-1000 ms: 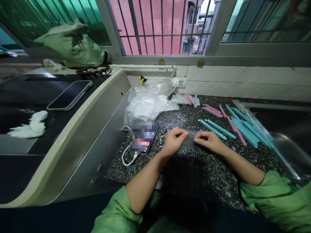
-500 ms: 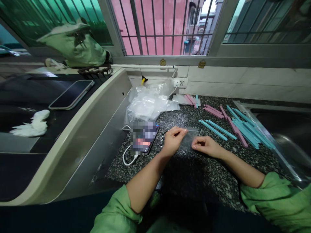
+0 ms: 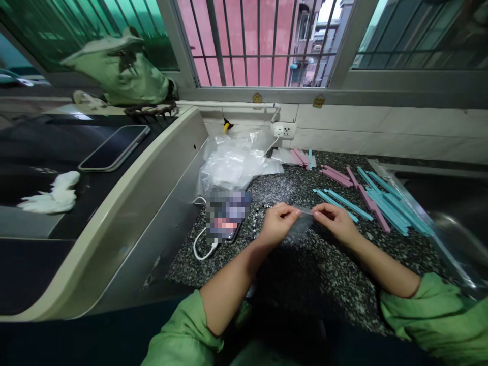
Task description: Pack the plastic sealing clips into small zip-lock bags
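A small clear zip bag [image 3: 301,226] hangs between my hands above the speckled dark countertop [image 3: 324,284]. My left hand [image 3: 280,221] pinches the left end of its top edge between thumb and fingers. At the opposite end of that edge, my right hand [image 3: 335,220] is closed in a pinch too. The bag looks flat; whether anything lies inside cannot be made out. Just beyond my right hand lie two light-blue strips [image 3: 340,205]. More blue strips [image 3: 392,206] are piled further right, with a pink strip [image 3: 368,200] beside them.
Left of my hands a phone [image 3: 229,216] lies plugged into a white cable [image 3: 198,254]. Behind it is a heap of clear plastic bags [image 3: 232,162]. Pink strips [image 3: 336,176] lie further back. A sink [image 3: 453,203] borders the right side, a stove [image 3: 168,178] the left.
My right hand has moved up from the bag's lower right side to its top right corner. The bag's top edge is now stretched between both hands.
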`<move>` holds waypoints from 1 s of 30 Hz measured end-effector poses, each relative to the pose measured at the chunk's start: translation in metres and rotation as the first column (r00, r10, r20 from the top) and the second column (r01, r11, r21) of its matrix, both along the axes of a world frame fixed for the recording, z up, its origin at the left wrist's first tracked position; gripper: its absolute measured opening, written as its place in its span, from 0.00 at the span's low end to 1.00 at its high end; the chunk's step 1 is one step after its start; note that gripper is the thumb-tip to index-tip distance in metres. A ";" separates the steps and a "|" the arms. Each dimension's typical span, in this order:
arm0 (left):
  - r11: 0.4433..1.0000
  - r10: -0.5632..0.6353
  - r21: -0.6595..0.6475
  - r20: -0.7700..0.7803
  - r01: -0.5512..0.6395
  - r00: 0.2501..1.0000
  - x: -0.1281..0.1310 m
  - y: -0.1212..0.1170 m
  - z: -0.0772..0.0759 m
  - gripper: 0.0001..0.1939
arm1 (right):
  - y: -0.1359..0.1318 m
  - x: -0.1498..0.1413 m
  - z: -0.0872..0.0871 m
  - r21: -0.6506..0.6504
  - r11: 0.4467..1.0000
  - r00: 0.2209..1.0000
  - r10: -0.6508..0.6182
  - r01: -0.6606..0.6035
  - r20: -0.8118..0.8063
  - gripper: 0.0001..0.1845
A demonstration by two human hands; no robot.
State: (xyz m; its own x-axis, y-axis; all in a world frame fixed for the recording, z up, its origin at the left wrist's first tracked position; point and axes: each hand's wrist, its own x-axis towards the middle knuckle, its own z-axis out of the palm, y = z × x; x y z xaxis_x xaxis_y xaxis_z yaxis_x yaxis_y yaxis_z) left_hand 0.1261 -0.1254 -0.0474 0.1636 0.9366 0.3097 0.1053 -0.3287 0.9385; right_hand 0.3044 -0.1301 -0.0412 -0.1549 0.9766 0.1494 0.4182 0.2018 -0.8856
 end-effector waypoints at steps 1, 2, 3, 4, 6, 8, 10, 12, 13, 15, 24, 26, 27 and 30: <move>1.000 0.003 0.010 -0.013 -0.003 1.000 0.000 0.000 0.000 0.09 | 0.000 0.001 0.000 0.013 1.000 1.000 -0.023 0.023 0.002 0.17; 1.000 0.007 0.016 -0.020 -0.007 1.000 0.001 0.000 -0.001 0.09 | 0.001 0.001 0.000 0.020 0.999 1.000 -0.030 0.029 0.006 0.17; 1.000 0.010 0.018 -0.024 -0.010 1.000 0.001 0.000 -0.001 0.09 | 0.001 0.001 -0.001 0.024 0.999 1.000 -0.025 0.024 0.009 0.17; 1.000 0.013 0.018 -0.027 -0.013 1.000 0.001 0.000 -0.001 0.09 | 0.001 0.001 -0.001 0.027 1.000 1.000 -0.014 0.014 0.011 0.17; 1.000 0.019 0.009 -0.036 -0.018 0.999 0.002 -0.001 -0.001 0.09 | 0.001 0.000 -0.002 0.033 0.999 1.000 0.009 -0.009 0.013 0.18; 1.000 0.022 -0.012 -0.037 -0.023 0.999 0.002 -0.001 -0.001 0.09 | 0.001 0.000 -0.002 0.041 0.999 0.999 0.025 -0.026 0.022 0.18; 0.998 0.036 -0.047 -0.026 -0.038 0.999 0.002 -0.001 0.000 0.08 | 0.000 0.000 -0.002 0.047 0.998 0.999 0.036 -0.038 0.035 0.18; 0.995 0.058 -0.077 -0.021 -0.059 0.998 0.002 0.000 0.000 0.08 | -0.001 0.000 0.000 0.050 0.998 0.998 0.047 -0.049 0.050 0.17; 0.994 0.066 -0.085 -0.025 -0.068 0.998 0.002 0.000 0.000 0.08 | -0.001 0.000 0.000 0.054 0.997 0.997 0.055 -0.058 0.061 0.17; 0.994 0.065 -0.081 -0.042 -0.069 0.997 0.002 0.000 0.000 0.07 | -0.002 0.000 0.001 0.067 0.994 0.992 0.079 -0.085 0.094 0.17; 0.999 0.041 0.004 -0.086 -0.041 0.995 0.007 -0.002 -0.003 0.09 | -0.002 0.000 -0.001 0.135 0.974 0.975 0.158 -0.179 0.155 0.15; 0.999 0.038 -0.010 -0.095 -0.039 0.995 0.007 -0.002 -0.003 0.09 | -0.002 0.000 -0.001 0.127 0.976 0.976 0.157 -0.177 0.152 0.15; 0.999 0.039 -0.017 -0.102 -0.041 0.994 0.007 -0.002 -0.004 0.09 | -0.002 0.001 -0.001 0.127 0.976 0.977 0.157 -0.176 0.148 0.15; 0.999 0.037 -0.009 -0.126 -0.038 0.991 0.007 -0.004 -0.005 0.09 | -0.002 0.001 -0.002 0.132 0.975 0.977 0.160 -0.179 0.144 0.15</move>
State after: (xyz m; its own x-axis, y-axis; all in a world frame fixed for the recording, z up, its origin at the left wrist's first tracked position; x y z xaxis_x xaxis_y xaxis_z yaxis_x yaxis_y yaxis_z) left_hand 0.1330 -0.1290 -0.0521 0.1653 0.9461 0.2783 0.2344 -0.3118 0.9208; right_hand 0.3057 -0.1318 -0.0430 -0.3437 0.9042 0.2535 0.4782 0.4009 -0.7814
